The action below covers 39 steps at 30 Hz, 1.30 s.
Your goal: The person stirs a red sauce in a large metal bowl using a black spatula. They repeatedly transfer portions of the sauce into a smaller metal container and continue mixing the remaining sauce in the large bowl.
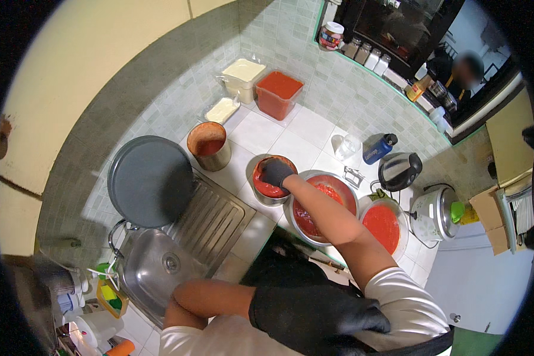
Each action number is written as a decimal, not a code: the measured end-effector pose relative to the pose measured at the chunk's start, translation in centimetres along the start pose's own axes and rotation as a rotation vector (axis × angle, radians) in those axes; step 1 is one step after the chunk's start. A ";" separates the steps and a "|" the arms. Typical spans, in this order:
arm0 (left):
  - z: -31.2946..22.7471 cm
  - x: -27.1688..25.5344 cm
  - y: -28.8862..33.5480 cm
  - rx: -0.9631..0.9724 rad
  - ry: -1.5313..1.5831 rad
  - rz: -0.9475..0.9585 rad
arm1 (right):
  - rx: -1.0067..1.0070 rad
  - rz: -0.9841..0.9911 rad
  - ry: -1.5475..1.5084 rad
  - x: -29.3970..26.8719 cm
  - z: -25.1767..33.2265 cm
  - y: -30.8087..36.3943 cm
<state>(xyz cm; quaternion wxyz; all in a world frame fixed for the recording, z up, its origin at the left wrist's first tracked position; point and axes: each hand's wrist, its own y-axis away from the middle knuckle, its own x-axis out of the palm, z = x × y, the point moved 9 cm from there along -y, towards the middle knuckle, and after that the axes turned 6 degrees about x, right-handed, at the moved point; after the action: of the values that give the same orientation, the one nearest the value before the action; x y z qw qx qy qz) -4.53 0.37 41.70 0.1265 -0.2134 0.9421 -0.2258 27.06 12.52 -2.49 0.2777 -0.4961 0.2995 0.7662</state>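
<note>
The right hand (275,172), in a black glove, is down in the mouth of the short steel pot (271,200), so what matters most is that the pot sits right under the hand. The pot stands upright near the front edge of the white counter (282,137); it is round, so no side is clearly longer. The fingers are hidden in there by the red sauce (263,187), and I cannot tell if they are apart or pinched on something. The left hand (317,311) is well apart from the pot, close to the body, and I cannot tell its grip either. Now I count: two metal pots, the short one and a tall one (215,159) to its left; two bowls of red stuff near the front edge, a steel bowl (305,238) just beside the short pot and a pale bowl (404,231) farther right; near the back left corner, one red tub (275,108) and two tubs of cream stuff, a big tub (246,92) and a small tub (222,110); toward the back edge, one blue bottle (379,149) and one kettle (399,171); at the left end, one sink (151,261) and one big dark pan (150,181)
</note>
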 end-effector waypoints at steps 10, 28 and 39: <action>0.0 4.2 -3.5 0.296 0.007 0.102 | -0.079 -0.041 0.017 2.1 -1.3 -0.6; 6.9 -0.9 4.5 0.434 -0.020 -0.247 | 0.162 -0.203 -0.347 -10.0 2.2 7.4; 34.6 -6.2 27.2 -0.698 -0.374 -0.936 | 0.097 -0.395 -0.659 -13.1 -1.0 17.0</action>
<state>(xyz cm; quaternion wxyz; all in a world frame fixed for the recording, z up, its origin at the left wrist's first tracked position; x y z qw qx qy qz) 3.09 12.30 -0.47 0.0997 -0.6695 0.7285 0.1056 19.98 -1.26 12.42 0.5244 -0.2575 0.1289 0.8013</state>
